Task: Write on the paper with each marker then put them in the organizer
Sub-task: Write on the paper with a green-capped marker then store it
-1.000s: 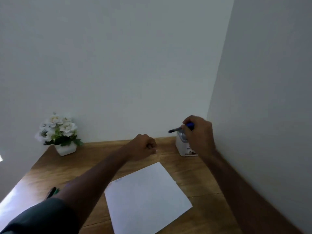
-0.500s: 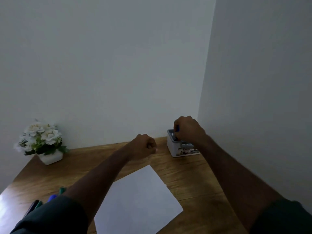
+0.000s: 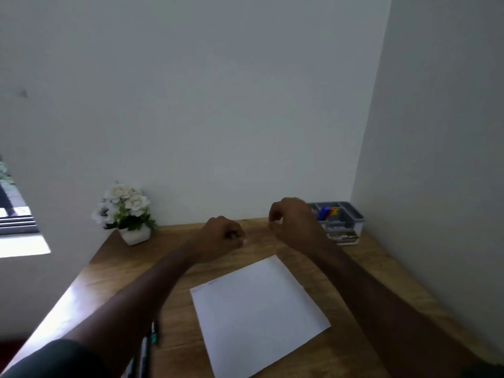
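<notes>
Here, white paper [image 3: 259, 304] nearly blank, grey organizer [image 3: 345, 218] holding markers [image 3: 327, 212], left hand [image 3: 223, 236] fisted, right hand [image 3: 293, 222] loosely curled, empty.

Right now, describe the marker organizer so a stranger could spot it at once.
Follow the wooden desk to its far right corner, where the two white walls meet. There sits the small grey-and-white plastic organizer, just beyond the right hand. Unlike the white flower pot opposite, it has open compartments holding blue and orange markers.
</notes>
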{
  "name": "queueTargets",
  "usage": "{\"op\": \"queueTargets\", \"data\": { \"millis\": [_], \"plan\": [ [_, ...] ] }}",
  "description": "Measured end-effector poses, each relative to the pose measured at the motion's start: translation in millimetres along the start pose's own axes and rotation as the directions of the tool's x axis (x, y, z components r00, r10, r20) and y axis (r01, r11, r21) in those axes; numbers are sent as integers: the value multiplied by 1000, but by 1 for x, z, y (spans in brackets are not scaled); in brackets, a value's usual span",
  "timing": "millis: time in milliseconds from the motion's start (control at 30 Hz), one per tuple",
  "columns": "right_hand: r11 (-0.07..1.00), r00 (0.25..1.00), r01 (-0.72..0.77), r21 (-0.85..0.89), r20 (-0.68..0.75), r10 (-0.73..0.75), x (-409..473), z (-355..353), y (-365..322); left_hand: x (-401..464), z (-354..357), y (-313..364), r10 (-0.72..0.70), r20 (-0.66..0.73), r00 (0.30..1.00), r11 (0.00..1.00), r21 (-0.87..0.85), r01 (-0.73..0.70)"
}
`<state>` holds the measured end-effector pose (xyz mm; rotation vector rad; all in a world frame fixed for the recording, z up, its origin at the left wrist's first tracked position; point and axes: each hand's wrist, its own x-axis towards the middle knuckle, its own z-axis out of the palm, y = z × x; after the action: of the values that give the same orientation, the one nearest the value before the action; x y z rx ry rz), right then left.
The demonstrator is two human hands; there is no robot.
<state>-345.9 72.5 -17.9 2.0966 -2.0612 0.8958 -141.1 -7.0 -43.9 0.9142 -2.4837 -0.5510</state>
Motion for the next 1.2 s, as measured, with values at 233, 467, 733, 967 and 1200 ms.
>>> {"op": "queueTargets", "data": {
  "millis": [233, 467, 733, 967, 1200],
  "plan": [
    [966, 960, 197, 170, 168, -226, -24, 68, -96, -89, -42, -47, -113, -85, 990, 993, 35, 116],
    [943, 908, 257, 213, 281, -311, -45, 116, -160, -163, -66, -81, -271, -183, 945, 949, 114, 294],
    [985, 913, 73, 159, 386, -130, -63, 135, -188, -197, -62, -92, -290, -193, 937, 951, 55, 305],
    [1000, 870, 10, 23, 492, -20, -55, 137, -198, -195, -53, -94, -320, -166, 933, 944, 25, 329],
    [991, 962, -5, 131, 272, -31, -51, 112, -169, -183, -50, -87, -222, -328, 918, 971, 8, 238]
  ]
}}
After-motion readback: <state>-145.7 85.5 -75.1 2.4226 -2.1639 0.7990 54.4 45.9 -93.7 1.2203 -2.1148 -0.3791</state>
